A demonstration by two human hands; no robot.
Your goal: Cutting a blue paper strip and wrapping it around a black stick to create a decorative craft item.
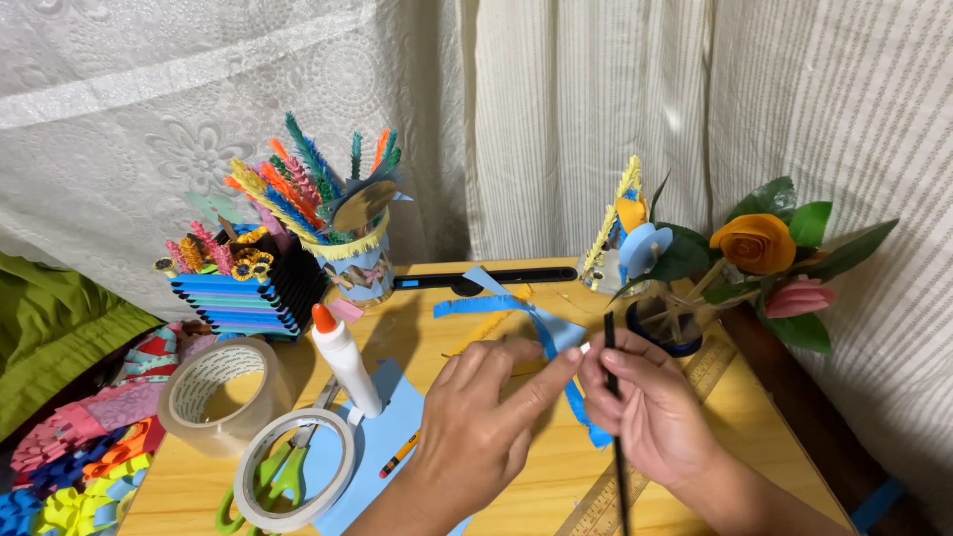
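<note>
Nearest you, at the table's front-left edge, green-handled scissors lie under a roll of white tape, both on a light blue paper sheet with a small pencil lying on it. A wooden ruler runs diagonally along the near right.

Your left hand reaches in over the blue sheet, its forefinger and thumb pinched on the fringed blue paper strip right at the stick. Your right hand is closed around a thin black stick, which stands nearly upright between the fingers, its top end just above your fingertips. The strip trails left and far from the pinch, curling across the middle of the table, with another length hanging down between your hands.

Left of your hands, a white glue bottle with an orange tip stands upright, and a larger clear tape roll rests at the table's left edge. Off the edge, bright fringed paper scraps pile up.

Farther back on the left, a stack of blue and black paper carries small paper flowers, beside a decorated cup bristling with fringed paper stems. A black bar lies along the far edge. On the far right, a dark jar holds paper flowers, orange, pink and blue, with green leaves, against the white curtain.
</note>
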